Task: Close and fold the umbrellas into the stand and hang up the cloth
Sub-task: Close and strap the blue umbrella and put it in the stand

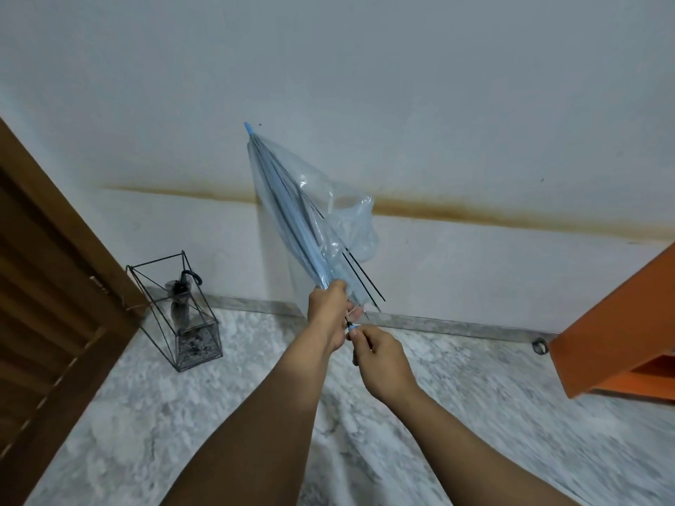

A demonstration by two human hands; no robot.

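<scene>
A clear plastic umbrella [292, 213] with a light blue tip and black ribs points up and to the left in front of the wall. Its canopy is collapsed and hangs loose, with a few rib ends sticking out. My left hand [328, 315] grips the bunched canopy and ribs near their lower end. My right hand [380, 359] pinches the umbrella's shaft just below, near a small blue piece. A black wire umbrella stand [179, 312] stands on the floor at the left wall corner, with a folded umbrella with a black hooked handle [180, 297] inside it.
A brown wooden door [47, 286] fills the left side. An orange cabinet [621, 323] juts in at the right. The floor is grey-white marble [219, 414]. The white wall has a brown stain band [475, 213]. A small metal ring [538, 346] sits at the skirting.
</scene>
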